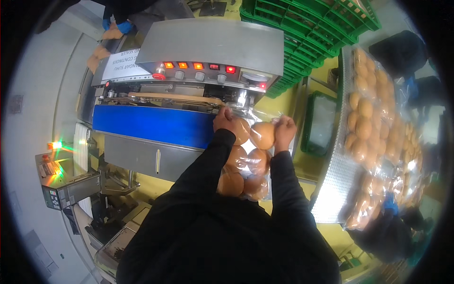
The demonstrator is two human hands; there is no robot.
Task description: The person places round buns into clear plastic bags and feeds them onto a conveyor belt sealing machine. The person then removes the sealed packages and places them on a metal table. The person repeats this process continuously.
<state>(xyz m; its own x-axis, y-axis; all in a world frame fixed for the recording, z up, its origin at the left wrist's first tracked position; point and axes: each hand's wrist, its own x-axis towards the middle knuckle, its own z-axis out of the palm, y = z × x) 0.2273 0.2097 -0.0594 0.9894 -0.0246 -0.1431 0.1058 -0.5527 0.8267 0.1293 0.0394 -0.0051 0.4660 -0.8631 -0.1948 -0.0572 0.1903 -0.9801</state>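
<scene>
A clear plastic bag of round brown buns (258, 161) lies before me at the right end of a continuous band sealer (212, 42). My left hand (224, 120) pinches the bag's upper left corner, close to the sealer's band inlet. On the other side, my right hand (285, 130) grips the upper right corner, so the open-looking edge is stretched between both hands. The sealer's blue conveyor belt (152, 124) runs leftward from beside my left hand. Lit orange and red switches and a red stop button (158, 76) sit on its front panel.
Green plastic crates (305, 39) are stacked behind the sealer. At right, a perforated metal table (328, 191) holds many bagged buns (365, 117), with gloved co-workers around it. A green tray (319, 124) sits between. Another machine (71, 181) stands at left; a blue-gloved co-worker (124, 27) handles buns at upper left.
</scene>
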